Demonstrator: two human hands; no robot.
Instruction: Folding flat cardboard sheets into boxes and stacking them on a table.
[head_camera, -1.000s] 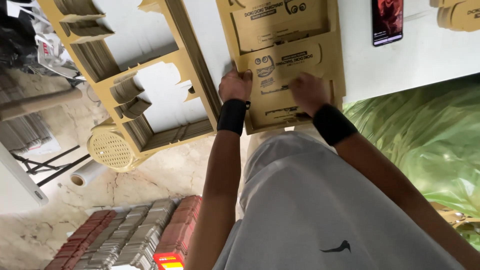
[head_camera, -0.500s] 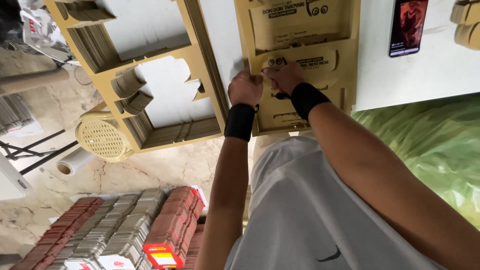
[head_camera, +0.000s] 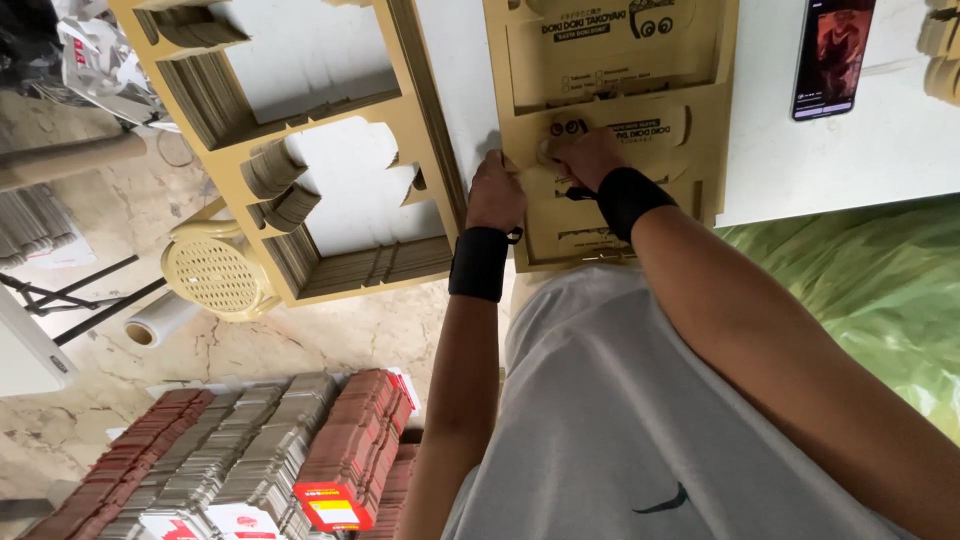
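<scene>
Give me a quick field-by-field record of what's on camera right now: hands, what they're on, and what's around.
left hand: black wristband, pressing at the left edge of the printed cardboard sheet stack
right hand: black wristband, fingers pressed on a die-cut piece near the middle of that stack
surface: white table
left of the stack: cut-out cardboard frames, stacked, with empty windows
right of the stack: phone, screen lit
floor: rows of flat folded cartons, red and grey; roll of film; pale plastic stool
lower right: green plastic sheet
</scene>
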